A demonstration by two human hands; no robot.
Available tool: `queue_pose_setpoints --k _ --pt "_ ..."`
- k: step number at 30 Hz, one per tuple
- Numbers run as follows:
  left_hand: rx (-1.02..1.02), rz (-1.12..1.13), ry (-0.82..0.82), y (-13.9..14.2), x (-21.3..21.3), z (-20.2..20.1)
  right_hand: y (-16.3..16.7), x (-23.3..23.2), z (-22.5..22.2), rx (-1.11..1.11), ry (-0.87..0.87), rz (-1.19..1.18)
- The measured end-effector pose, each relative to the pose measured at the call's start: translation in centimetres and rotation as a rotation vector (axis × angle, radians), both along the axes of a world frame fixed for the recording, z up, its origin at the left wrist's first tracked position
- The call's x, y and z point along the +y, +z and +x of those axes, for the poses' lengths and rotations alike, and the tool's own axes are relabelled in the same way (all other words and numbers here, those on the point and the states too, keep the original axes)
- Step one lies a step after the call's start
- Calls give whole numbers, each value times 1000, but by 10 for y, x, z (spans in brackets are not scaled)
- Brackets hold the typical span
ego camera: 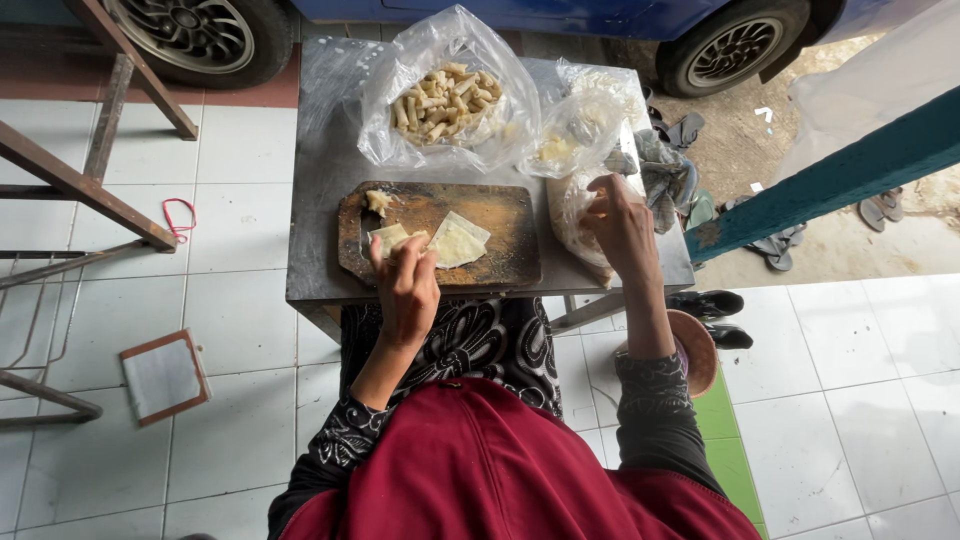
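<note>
A dark wooden cutting board (pixel 500 235) lies on a small grey metal table (pixel 320 270). On it sit a square pale wrapper (pixel 458 242), a small lump of filling (pixel 377 201) and a second wrapper (pixel 389 236). My left hand (pixel 405 290) pinches that second wrapper at the board's front left. Over at the table's right side, my right hand (pixel 618 225) reaches into a clear plastic bag (pixel 572 215) with its fingers bent on the contents. Behind the board, an open plastic bag (pixel 445 100) holds several pale rolled sticks.
Another clear bag (pixel 575 135) with pale food and a grey cloth (pixel 660 170) lie at the table's back right. Car wheels (pixel 200 35) stand behind the table. A metal frame (pixel 90 190) is at the left, a teal post (pixel 840 175) and sandals (pixel 880 208) at the right.
</note>
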State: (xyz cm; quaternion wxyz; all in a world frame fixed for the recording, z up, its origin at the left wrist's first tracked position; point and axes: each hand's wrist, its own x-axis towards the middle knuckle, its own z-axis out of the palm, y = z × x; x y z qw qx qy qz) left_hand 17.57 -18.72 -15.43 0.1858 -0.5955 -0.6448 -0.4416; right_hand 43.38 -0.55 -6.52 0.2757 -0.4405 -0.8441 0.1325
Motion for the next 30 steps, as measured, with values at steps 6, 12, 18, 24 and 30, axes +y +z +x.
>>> queue_pose_setpoints --k 6,12,18,24,30 --pt "-80 -85 234 21 -14 8 -10 9 1 218 -154 -115" --pt "-147 -189 259 26 -11 9 -3 -5 -10 916 151 -482" --pt "-136 -239 308 20 -4 11 -38 -58 -108 621 171 -556" --pt "-152 -223 316 19 -5 13 -63 -96 -130 210 274 152" --pt "-154 -204 318 20 -4 16 -65 -94 -122 44 223 412"
